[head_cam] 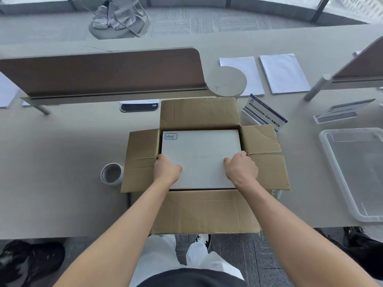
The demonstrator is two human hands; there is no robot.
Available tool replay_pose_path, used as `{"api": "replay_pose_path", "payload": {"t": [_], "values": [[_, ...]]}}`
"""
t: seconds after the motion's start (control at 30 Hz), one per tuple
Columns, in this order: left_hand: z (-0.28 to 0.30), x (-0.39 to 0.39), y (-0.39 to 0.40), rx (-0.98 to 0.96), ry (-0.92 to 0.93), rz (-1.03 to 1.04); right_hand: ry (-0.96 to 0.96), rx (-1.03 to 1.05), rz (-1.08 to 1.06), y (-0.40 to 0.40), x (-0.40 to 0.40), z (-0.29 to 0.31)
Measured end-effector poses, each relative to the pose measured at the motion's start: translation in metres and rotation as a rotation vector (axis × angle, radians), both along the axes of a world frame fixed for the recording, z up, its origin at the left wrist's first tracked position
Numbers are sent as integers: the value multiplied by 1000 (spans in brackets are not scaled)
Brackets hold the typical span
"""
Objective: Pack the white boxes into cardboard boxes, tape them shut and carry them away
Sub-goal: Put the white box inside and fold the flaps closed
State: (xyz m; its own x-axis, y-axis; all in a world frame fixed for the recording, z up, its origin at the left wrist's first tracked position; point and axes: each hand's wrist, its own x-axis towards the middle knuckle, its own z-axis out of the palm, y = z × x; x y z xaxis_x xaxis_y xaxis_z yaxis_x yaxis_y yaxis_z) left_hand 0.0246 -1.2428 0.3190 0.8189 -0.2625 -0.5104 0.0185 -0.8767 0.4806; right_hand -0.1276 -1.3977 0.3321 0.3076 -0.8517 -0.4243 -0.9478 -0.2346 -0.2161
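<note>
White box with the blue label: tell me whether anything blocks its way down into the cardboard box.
Nothing visible blocks it. All four flaps of the cardboard box are folded outward, and the white box sits in the opening, with the left hand and the right hand gripping its side edges. The space beneath it is hidden.

Soft, even daylight, slightly washed out. Faint shadows lie under the desk divider (99, 73). Wide-angle bending curves the table (51, 152) edges; the far floor looks blurred.
</note>
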Motion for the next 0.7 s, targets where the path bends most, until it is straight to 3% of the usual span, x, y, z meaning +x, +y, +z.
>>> {"api": "replay_pose_path", "payload": {"t": [0.47, 0.7], "values": [[-1, 6, 5, -49, 33, 24, -17, 26, 47, -8, 6, -5], [-2, 2, -2, 7, 24, -7, 195, -234, 258, 8, 13, 1]]}}
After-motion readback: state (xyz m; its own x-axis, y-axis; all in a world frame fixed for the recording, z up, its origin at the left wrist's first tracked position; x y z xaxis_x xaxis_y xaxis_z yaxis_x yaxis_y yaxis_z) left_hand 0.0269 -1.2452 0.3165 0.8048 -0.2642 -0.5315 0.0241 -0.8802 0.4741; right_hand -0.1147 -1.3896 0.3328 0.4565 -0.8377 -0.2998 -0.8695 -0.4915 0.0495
